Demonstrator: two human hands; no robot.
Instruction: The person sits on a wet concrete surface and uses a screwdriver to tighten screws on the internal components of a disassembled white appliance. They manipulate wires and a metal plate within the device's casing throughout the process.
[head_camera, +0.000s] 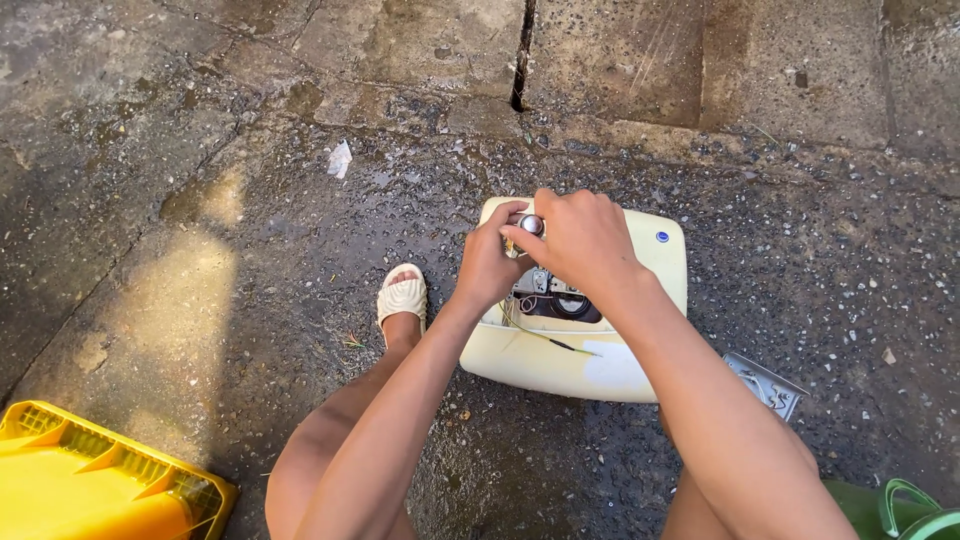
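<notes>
A cream-coloured appliance casing (640, 255) lies on the wet ground, with an opening that shows wires and dark parts (555, 300). Both my hands are over its far left end. My left hand (487, 262) grips something at the casing's edge. My right hand (580, 240) is closed around a small round silver part (530, 224) held between fingers and thumb. The two hands touch each other there. What lies under the palms is hidden.
A yellow plastic crate (90, 480) stands at the lower left. A grey metal plate (768, 385) lies right of the casing. A green object (900, 510) sits at the lower right. My sandalled foot (402, 295) rests left of the casing on wet concrete.
</notes>
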